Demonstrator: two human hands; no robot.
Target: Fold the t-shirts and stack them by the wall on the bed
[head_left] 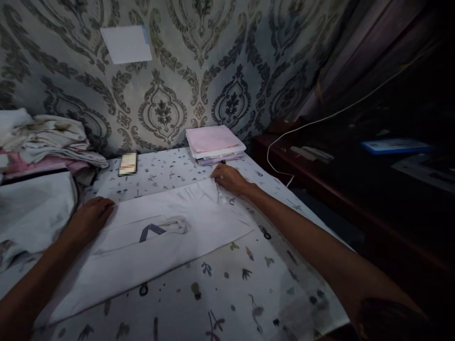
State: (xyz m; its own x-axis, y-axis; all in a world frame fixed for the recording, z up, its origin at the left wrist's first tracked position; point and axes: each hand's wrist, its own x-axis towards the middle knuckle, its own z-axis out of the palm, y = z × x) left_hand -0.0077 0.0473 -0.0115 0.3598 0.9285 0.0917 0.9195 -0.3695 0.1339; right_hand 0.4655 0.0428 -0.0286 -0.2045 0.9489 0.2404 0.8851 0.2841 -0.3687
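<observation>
A white shirt (209,227) lies folded lengthwise on the bed, its collar area and a striped navy-and-white trim showing near the middle. At its far right corner my right hand (229,179) is closed, pinching the cloth between thumb and fingers, with small creases running from the grip. My left hand (93,213) is at the far left edge of the shirt, its fingers bent together on the cloth; the fingertips are partly hidden in dim light. The near edge of the shirt rests flat on the patterned sheet (213,289).
A stack of folded clothes (215,139), pink on top, sits by the patterned wall. A pile of clothes (53,142) is at the left. Near the wall lies a phone-like rectangle (128,164). A dark wooden table (302,166) with a white cable (320,118) stands right.
</observation>
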